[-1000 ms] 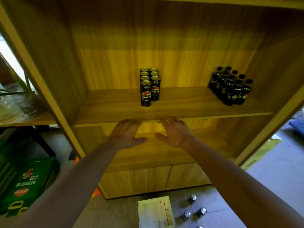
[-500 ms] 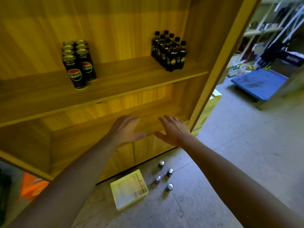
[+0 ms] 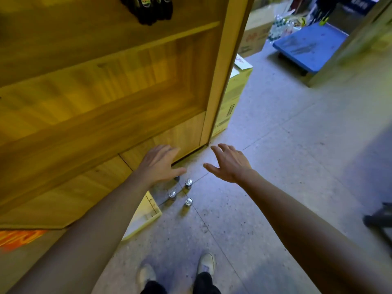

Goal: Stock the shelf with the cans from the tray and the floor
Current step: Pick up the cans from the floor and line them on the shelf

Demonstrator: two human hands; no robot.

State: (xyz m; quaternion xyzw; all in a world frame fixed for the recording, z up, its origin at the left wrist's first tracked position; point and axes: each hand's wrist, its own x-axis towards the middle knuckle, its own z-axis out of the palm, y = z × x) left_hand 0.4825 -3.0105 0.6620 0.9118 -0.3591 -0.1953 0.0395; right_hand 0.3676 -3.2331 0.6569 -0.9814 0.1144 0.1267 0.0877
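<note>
Several silver-topped cans stand upright on the grey floor; one can [image 3: 188, 182] is farthest right, another can [image 3: 172, 194] and a third can [image 3: 188, 202] are closer to me, and one more is half hidden under my left hand [image 3: 159, 164]. A pale tray [image 3: 146, 213] lies on the floor left of them, partly covered by my left forearm. My right hand [image 3: 229, 162] hovers open above the floor, right of the cans. Both hands hold nothing, fingers spread. The wooden shelf unit [image 3: 101, 92] fills the upper left.
Dark bottles [image 3: 148, 7] stand on the shelf's upper board. A yellow carton [image 3: 233, 96] leans beside the shelf's right post. A blue platform cart [image 3: 307, 45] and a cardboard box [image 3: 254, 37] sit further back. My shoes [image 3: 206, 263] are at the bottom.
The view has swung down and right, from the shelf boards to the floor. Both open hands have dropped from shelf height toward the cans on the floor.
</note>
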